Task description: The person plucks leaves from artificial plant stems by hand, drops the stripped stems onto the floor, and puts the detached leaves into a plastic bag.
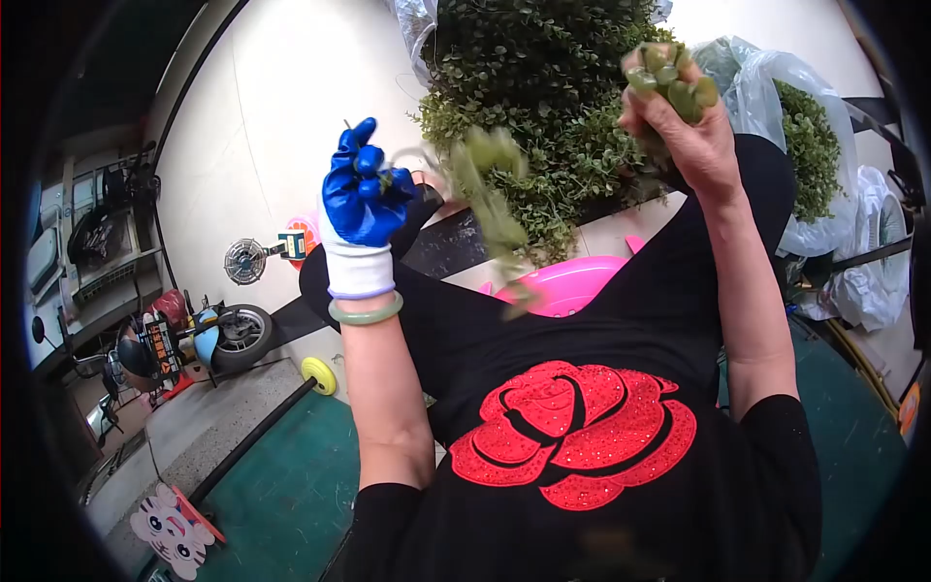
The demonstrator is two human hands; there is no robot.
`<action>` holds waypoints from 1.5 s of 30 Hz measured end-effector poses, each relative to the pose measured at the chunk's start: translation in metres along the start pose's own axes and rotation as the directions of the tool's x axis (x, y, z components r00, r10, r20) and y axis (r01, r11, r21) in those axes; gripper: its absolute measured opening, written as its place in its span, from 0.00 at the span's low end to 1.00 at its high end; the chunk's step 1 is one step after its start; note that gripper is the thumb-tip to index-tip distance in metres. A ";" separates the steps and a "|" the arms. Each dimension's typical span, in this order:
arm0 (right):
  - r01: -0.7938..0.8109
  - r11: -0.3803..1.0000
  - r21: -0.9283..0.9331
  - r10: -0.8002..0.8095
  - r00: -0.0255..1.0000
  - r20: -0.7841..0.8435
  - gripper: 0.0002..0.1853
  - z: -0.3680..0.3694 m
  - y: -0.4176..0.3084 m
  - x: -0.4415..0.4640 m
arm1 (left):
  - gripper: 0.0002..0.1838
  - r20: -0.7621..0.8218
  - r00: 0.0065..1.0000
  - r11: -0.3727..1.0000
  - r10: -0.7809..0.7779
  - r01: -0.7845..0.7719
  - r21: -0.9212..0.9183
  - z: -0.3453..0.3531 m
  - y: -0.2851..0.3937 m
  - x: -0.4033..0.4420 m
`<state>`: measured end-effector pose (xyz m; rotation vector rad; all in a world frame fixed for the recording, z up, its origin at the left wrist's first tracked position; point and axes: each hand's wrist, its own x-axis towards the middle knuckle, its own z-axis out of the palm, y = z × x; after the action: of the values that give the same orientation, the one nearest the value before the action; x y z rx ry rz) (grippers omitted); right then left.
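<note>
My left hand, in a blue-coated glove with a white cuff, is raised with its fingers curled in a pinch. A thin stem shows at its fingertips and seems to run to a green leafy strand, which hangs smeared by motion over my lap. My right hand, bare, is lifted at upper right and closed around a bunch of plump green leaves. Beyond both hands stands a large heap of small-leaved greenery. What lies inside the glove's fingers is mostly hidden.
A pink plastic stool or basin sits between my legs. Clear plastic bags with more greenery stand at right. Leftward are a small fan, a parked scooter and a yellow disc on a dark bar.
</note>
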<state>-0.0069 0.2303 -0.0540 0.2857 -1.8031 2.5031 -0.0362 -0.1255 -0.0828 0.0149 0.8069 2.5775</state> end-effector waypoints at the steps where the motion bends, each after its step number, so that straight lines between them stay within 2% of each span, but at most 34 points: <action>1: 0.049 0.985 -0.164 -0.041 0.998 0.053 0.24 0.011 -0.007 0.006 | 0.31 0.069 0.995 0.993 -0.068 0.074 -0.093 0.009 -0.005 0.002; 2: 0.101 0.942 -0.320 -0.069 0.991 0.111 0.29 0.025 -0.013 0.011 | 0.28 0.077 0.994 0.989 -0.079 0.087 -0.116 0.030 -0.016 0.002; 3: 0.117 0.915 -0.386 -0.055 0.984 0.169 0.34 0.036 -0.007 0.012 | 0.23 -0.054 0.998 0.995 -0.043 0.048 0.086 0.052 -0.026 -0.001; 5: 0.124 0.892 -0.434 0.001 0.961 0.277 0.43 0.056 0.021 0.007 | 0.23 -0.156 0.979 0.991 -0.131 0.132 -0.002 0.072 -0.036 0.003; 6: 0.079 0.855 -0.513 0.120 0.931 0.344 0.36 0.061 0.040 0.001 | 0.24 -0.173 0.977 0.992 -0.125 0.122 -0.025 0.086 -0.042 0.005; 7: 0.047 0.807 -0.589 0.240 0.885 0.399 0.29 0.063 0.055 -0.005 | 0.24 -0.090 0.993 0.992 -0.076 0.084 0.098 0.087 -0.045 0.005; 8: 0.012 0.731 -0.682 0.319 0.878 0.358 0.22 0.063 0.063 -0.010 | 0.25 -0.004 0.999 0.976 -0.037 0.036 0.217 0.088 -0.047 0.005; 9: -0.019 0.646 -0.763 0.392 0.866 0.310 0.16 0.063 0.069 -0.013 | 0.22 -0.041 0.999 0.942 -0.015 0.028 0.335 0.092 -0.045 0.002; 10: -0.025 0.690 -0.723 0.330 0.901 0.283 0.15 0.056 0.076 -0.016 | 0.22 -0.079 0.997 0.892 0.006 0.030 0.451 0.095 -0.043 -0.002; 11: 0.003 0.664 -0.747 0.299 0.915 0.270 0.14 0.050 0.067 -0.012 | 0.24 -0.116 0.993 0.830 0.027 0.042 0.557 0.099 -0.041 -0.005; 13: 0.244 0.478 -0.844 0.087 0.943 0.322 0.12 0.038 0.045 -0.004 | 0.18 -0.279 0.960 0.576 0.011 0.222 0.787 0.110 -0.031 -0.013; 14: 0.277 0.443 -0.853 0.163 0.910 0.380 0.13 0.035 0.032 -0.003 | 0.15 -0.434 0.901 0.326 -0.018 0.416 0.849 0.122 -0.034 -0.014; 16: 0.351 0.439 -0.827 0.206 0.856 0.473 0.13 0.039 0.022 -0.004 | 0.19 -0.100 0.991 -0.153 -0.085 0.087 0.984 0.099 -0.046 -0.020; 17: 0.387 0.441 -0.810 0.230 0.823 0.519 0.14 0.041 0.020 -0.005 | 0.21 -0.043 0.985 -0.374 -0.169 -0.024 0.927 0.106 -0.048 -0.022; 18: 0.410 0.473 -0.780 0.206 0.809 0.550 0.14 0.037 0.023 -0.006 | 0.19 -0.038 0.963 -0.475 -0.267 -0.098 0.875 0.113 -0.048 -0.022; 21: -0.011 0.798 -0.603 0.438 0.698 0.567 0.16 0.026 0.020 0.000 | 0.14 -0.079 0.928 -0.501 -0.364 -0.123 0.857 0.128 -0.039 -0.021; 22: -0.364 0.748 -0.554 0.651 0.562 0.510 0.17 0.027 0.008 0.003 | 0.11 -0.224 0.873 -0.274 -0.434 0.109 0.955 0.134 -0.032 -0.018; 23: -0.464 0.763 -0.450 0.645 0.572 0.506 0.18 0.023 0.015 0.000 | 0.11 -0.161 0.900 0.014 -0.404 0.182 0.983 0.131 -0.029 -0.021; 24: -0.575 0.790 -0.210 0.600 0.659 0.453 0.18 0.021 0.022 -0.009 | 0.11 -0.225 0.872 0.129 -0.434 0.307 0.943 0.136 -0.024 -0.021; 25: -0.629 0.776 0.050 0.568 0.731 0.377 0.19 0.020 0.030 -0.018 | 0.12 -0.281 0.836 0.237 -0.471 0.427 0.873 0.140 -0.020 -0.021; 26: -0.640 0.755 0.145 0.578 0.754 0.313 0.24 0.021 0.033 -0.022 | 0.12 -0.290 0.834 0.259 -0.470 0.445 0.858 0.138 -0.021 -0.022; 29: -0.575 0.816 0.067 0.481 0.738 0.473 0.42 0.026 0.027 -0.024 | 0.13 -0.321 0.843 0.334 -0.432 0.480 0.812 0.130 -0.026 -0.028; 30: -0.572 0.820 0.027 0.494 0.731 0.471 0.49 0.033 0.017 -0.026 | 0.13 -0.329 0.856 0.363 -0.399 0.477 0.800 0.130 -0.029 -0.029; 33: -0.605 0.796 -0.033 0.541 0.685 0.488 0.39 0.037 0.017 -0.033 | 0.13 -0.339 0.885 0.398 -0.320 0.451 0.799 0.130 -0.037 -0.030; 34: -0.646 0.759 -0.081 0.596 0.640 0.485 0.30 0.040 0.015 -0.035 | 0.13 -0.331 0.893 0.411 -0.306 0.438 0.800 0.131 -0.040 -0.030; 35: -0.618 0.777 -0.120 0.595 0.660 0.459 0.16 0.047 0.012 -0.039 | 0.13 -0.324 0.900 0.423 -0.293 0.426 0.800 0.132 -0.043 -0.030; 36: -0.674 0.730 -0.111 0.645 0.627 0.438 0.14 0.051 0.010 -0.041 | 0.13 -0.334 0.899 0.455 -0.282 0.432 0.779 0.130 -0.048 -0.032; 38: -0.638 0.769 0.040 0.592 0.735 0.330 0.13 0.055 0.020 -0.044 | 0.13 -0.285 0.902 0.440 -0.325 0.410 0.799 0.131 -0.052 -0.031; 39: -0.518 0.839 0.166 0.481 0.849 0.221 0.13 0.054 0.032 -0.045 | 0.14 -0.278 0.886 0.434 -0.370 0.430 0.792 0.129 -0.050 -0.032; 40: -0.449 0.894 0.011 0.431 0.865 0.257 0.14 0.041 0.030 -0.038 | 0.14 -0.295 0.862 0.418 -0.412 0.466 0.779 0.130 -0.045 -0.034; 41: -0.488 0.864 -0.127 0.498 0.786 0.365 0.13 0.034 0.015 -0.032 | 0.14 -0.313 0.835 0.400 -0.452 0.503 0.766 0.133 -0.038 -0.035; 43: -0.009 0.937 -0.349 0.235 0.754 0.613 0.11 0.036 -0.001 -0.028 | 0.13 -0.285 0.808 0.381 -0.515 0.514 0.769 0.129 -0.027 -0.040; 44: 0.177 0.876 -0.449 0.237 0.652 0.720 0.11 0.032 -0.006 -0.028 | 0.13 -0.273 0.825 0.362 -0.494 0.481 0.798 0.135 -0.028 -0.046; 45: 0.406 0.748 -0.526 0.232 0.583 0.779 0.10 0.028 -0.017 -0.027 | 0.13 -0.260 0.841 0.344 -0.474 0.449 0.825 0.143 -0.028 -0.051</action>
<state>0.0259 0.2111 -0.0347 1.6449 -2.7030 1.4602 0.0411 -0.0484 0.0267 0.1066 1.7423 1.3806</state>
